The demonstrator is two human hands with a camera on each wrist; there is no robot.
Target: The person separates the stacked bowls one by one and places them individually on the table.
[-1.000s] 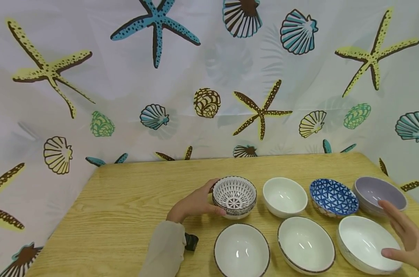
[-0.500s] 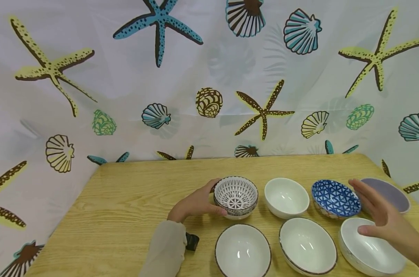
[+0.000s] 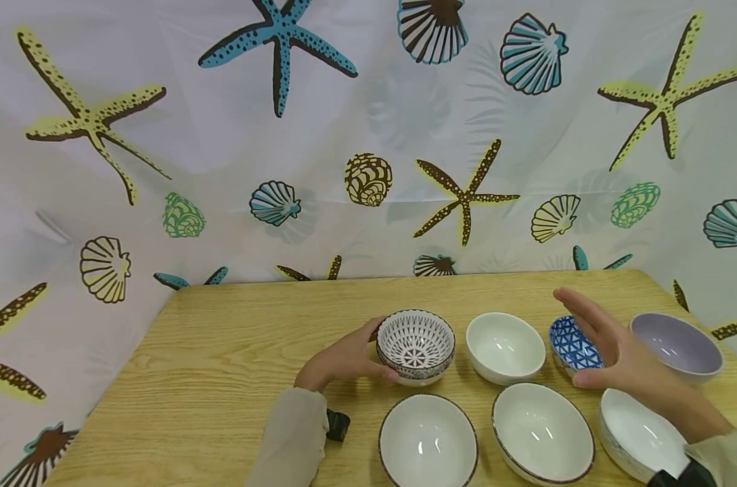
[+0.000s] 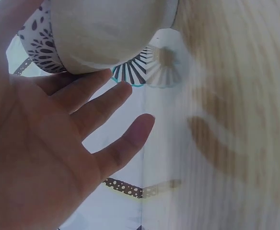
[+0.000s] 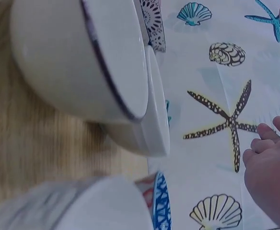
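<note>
My left hand holds the side of a bowl with a black-and-white petal pattern, thumb in front and fingers round the left. From below, the left wrist view shows this bowl's pale underside, with the ring and little fingers spread free of it. Over on the right, my right hand reaches leftward, thumb and fingers apart, nothing between them. It overlaps a blue-and-white triangle-patterned bowl in the head view. A plain white bowl stands between the petal bowl and the blue one.
Two cream bowls with dark rims, one at the front middle and one to its right, stand in the near row. Beside them, a white bowl lies partly under the right forearm. A lavender bowl is at the far right of the wooden table.
My right hand has moved left, from beside the lavender and near white bowls to over the blue bowl. The left hand keeps its place at the petal-patterned bowl.
</note>
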